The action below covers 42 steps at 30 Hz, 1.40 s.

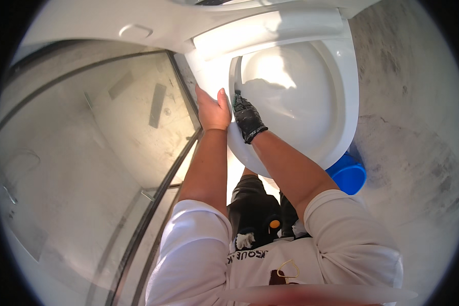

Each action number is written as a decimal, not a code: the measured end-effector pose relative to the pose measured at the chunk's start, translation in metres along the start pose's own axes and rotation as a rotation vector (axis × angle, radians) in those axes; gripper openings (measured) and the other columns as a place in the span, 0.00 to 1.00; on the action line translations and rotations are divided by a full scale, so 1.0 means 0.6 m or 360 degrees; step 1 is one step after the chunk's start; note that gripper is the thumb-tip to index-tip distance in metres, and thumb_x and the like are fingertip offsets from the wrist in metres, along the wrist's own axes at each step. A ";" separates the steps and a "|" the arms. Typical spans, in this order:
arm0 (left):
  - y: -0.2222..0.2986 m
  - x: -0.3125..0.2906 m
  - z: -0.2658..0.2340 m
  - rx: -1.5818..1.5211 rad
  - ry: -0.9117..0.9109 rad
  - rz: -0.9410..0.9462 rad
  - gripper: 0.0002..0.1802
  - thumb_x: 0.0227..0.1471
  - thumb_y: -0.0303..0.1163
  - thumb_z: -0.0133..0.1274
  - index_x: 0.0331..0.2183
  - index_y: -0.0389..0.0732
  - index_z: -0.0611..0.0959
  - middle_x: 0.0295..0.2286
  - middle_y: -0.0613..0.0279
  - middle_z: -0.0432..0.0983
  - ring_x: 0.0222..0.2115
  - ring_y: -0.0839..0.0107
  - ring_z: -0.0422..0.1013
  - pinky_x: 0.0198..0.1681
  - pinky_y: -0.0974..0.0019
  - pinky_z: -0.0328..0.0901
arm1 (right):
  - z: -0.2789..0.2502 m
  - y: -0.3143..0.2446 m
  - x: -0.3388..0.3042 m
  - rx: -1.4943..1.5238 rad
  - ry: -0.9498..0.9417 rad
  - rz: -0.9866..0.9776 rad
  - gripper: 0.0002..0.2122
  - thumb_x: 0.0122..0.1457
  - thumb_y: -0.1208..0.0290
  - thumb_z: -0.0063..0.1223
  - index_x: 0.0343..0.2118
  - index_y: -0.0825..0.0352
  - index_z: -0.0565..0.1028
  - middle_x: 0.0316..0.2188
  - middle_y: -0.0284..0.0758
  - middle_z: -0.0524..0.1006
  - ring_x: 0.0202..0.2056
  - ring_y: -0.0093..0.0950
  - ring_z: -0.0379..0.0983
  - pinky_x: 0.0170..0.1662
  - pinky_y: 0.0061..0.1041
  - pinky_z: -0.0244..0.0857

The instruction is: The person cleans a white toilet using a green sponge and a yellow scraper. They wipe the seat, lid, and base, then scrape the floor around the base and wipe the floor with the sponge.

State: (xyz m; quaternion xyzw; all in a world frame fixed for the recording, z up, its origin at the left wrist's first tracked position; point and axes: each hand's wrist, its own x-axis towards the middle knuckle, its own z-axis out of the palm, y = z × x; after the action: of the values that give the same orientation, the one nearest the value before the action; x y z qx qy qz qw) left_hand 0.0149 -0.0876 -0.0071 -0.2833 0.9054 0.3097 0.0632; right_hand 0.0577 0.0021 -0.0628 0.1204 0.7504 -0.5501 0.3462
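Observation:
A white toilet (346,97) with a rounded front and a wide recessed middle stands before me; I cannot tell whether its lid or its bowl shows. My left hand (213,109) is bare and rests against its left side, thumb and fingers apart. In a black glove, my right hand (249,117) is closed just inside the left rim, knuckles up. A narrow grey strip (235,71) runs along the rim from its fingertips. Whether the glove holds that strip, or it is part of the toilet, is unclear. The gloved fingers' undersides are hidden.
A blue bucket (349,175) is on the floor at the toilet's right. To the left, a dark-framed glass panel (153,204) bounds a shower area. A white counter-like surface (163,23) overhangs at the far left. Marbled grey surface (392,143) lies to the right.

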 end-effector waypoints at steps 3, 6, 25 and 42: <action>0.003 0.000 -0.002 -0.0096 0.0086 0.0232 0.35 0.47 0.38 0.46 0.51 0.28 0.54 0.45 0.38 0.61 0.45 0.47 0.61 0.48 0.58 0.57 | 0.002 -0.004 -0.045 -0.0226 0.0222 -0.0355 0.17 0.58 0.70 0.29 0.46 0.75 0.60 0.38 0.53 0.68 0.42 0.43 0.65 0.47 0.36 0.58; 0.004 0.000 -0.002 -0.0239 0.0087 0.0239 0.34 0.47 0.36 0.45 0.51 0.28 0.53 0.46 0.37 0.60 0.46 0.47 0.60 0.49 0.58 0.56 | -0.009 -0.015 -0.112 -0.0129 0.0263 -0.0411 0.18 0.59 0.71 0.27 0.51 0.74 0.57 0.45 0.51 0.64 0.48 0.39 0.61 0.53 0.31 0.53; -0.018 0.005 0.011 -0.0321 -0.0164 0.0218 0.33 0.50 0.34 0.42 0.51 0.26 0.50 0.44 0.37 0.57 0.46 0.47 0.58 0.50 0.57 0.53 | -0.063 -0.160 0.090 -0.0320 0.0559 -0.0310 0.12 0.50 0.77 0.39 0.37 0.75 0.69 0.38 0.47 0.71 0.42 0.37 0.67 0.46 0.28 0.61; 0.006 -0.001 0.005 -0.0379 -0.0148 0.0174 0.26 0.48 0.29 0.41 0.48 0.26 0.56 0.42 0.40 0.60 0.42 0.51 0.63 0.45 0.59 0.60 | -0.212 0.097 -0.333 -0.1769 0.0151 -0.0067 0.26 0.51 0.69 0.40 0.55 0.65 0.55 0.55 0.39 0.57 0.58 0.33 0.48 0.56 0.43 0.43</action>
State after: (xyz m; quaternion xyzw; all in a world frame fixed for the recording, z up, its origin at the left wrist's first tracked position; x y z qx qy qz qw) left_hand 0.0132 -0.0832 -0.0073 -0.2244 0.8725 0.4307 0.0540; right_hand 0.1873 0.1787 0.0436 -0.0709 0.9445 -0.0724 0.3124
